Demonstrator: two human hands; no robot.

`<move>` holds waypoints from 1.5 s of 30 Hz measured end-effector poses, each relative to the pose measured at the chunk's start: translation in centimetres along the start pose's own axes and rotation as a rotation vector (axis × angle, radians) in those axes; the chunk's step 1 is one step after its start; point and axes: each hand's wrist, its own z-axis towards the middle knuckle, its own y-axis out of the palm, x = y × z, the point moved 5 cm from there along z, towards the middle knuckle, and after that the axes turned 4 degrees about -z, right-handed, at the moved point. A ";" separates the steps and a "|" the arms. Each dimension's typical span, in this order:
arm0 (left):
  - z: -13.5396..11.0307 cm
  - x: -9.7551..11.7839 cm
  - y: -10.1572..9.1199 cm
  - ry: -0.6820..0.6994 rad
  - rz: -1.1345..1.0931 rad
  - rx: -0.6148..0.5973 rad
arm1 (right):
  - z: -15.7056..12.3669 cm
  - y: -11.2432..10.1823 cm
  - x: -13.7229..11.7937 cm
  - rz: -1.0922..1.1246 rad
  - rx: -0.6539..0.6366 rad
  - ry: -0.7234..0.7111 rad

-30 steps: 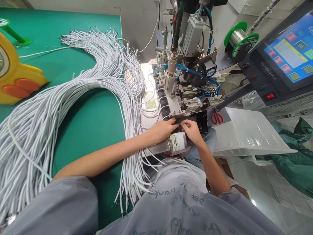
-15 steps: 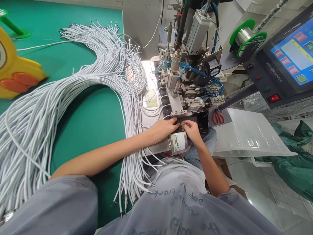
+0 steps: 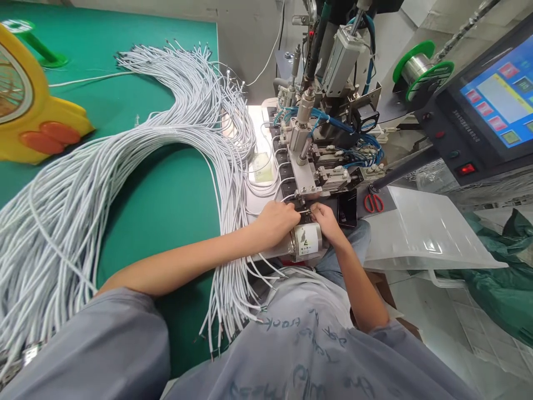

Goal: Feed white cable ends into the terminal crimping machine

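Observation:
My left hand (image 3: pixel 280 223) is closed around a white cable (image 3: pixel 304 211), whose short end sticks out toward the right. Facing it, my right hand (image 3: pixel 327 221) pinches at the tip of that end; what its fingers hold is too small to make out. Both hands are at the front of a bench machine (image 3: pixel 303 169) with metal cylinders and blue air tubes. Just below them is a round metal body (image 3: pixel 308 240) with a white label. Under my left forearm runs a thick bundle of white cables (image 3: pixel 233 222).
A green mat (image 3: pixel 166 194) covers the table, with a yellow duck-shaped object (image 3: pixel 50 119) at left. To the right are red-handled scissors (image 3: pixel 373 202), a dark phone-like slab (image 3: pixel 347 209), a solder wire spool (image 3: pixel 420 69), a touch screen (image 3: pixel 506 91) and a translucent sheet (image 3: pixel 425 233).
My left fingers have curled in, and a white cable end now shows between my hands. My right hand stays near the same spot. The whole view has shifted slightly.

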 end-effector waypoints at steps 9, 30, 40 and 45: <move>-0.1 -1.3 -0.5 -0.210 0.041 0.045 | -9.3 1.5 -5.6 -0.385 0.164 -0.193; -1.6 3.0 -2.3 0.324 -0.758 0.159 | -8.7 -0.7 -5.5 0.083 0.059 -0.036; -1.0 0.9 -3.0 0.273 -0.779 0.439 | -6.1 -0.3 -4.9 0.617 0.094 -0.038; -0.9 0.7 -3.0 0.272 -0.843 0.453 | -6.1 -1.0 -5.5 0.405 0.207 -0.172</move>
